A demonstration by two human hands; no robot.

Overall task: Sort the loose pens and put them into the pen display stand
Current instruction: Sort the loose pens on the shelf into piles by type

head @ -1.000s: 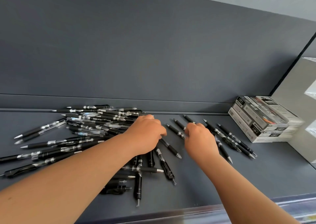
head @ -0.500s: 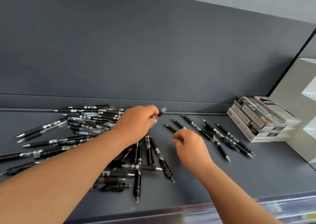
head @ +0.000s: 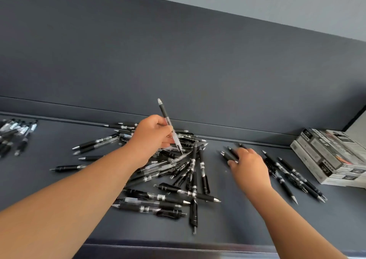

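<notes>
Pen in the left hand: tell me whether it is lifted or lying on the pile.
Lifted. The left hand grips the pen mid-barrel, tilted near upright, its top end well above the pile.

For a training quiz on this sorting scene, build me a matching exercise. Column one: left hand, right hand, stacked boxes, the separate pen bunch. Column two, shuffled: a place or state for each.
1. left hand
2. right hand
3. stacked boxes
4. separate pen bunch

A. at the far right
B. at the far left edge
C. holds one pen raised above the pile
D. laid on a few pens right of the pile

Pairs: 1-C, 2-D, 3-A, 4-B.
</notes>
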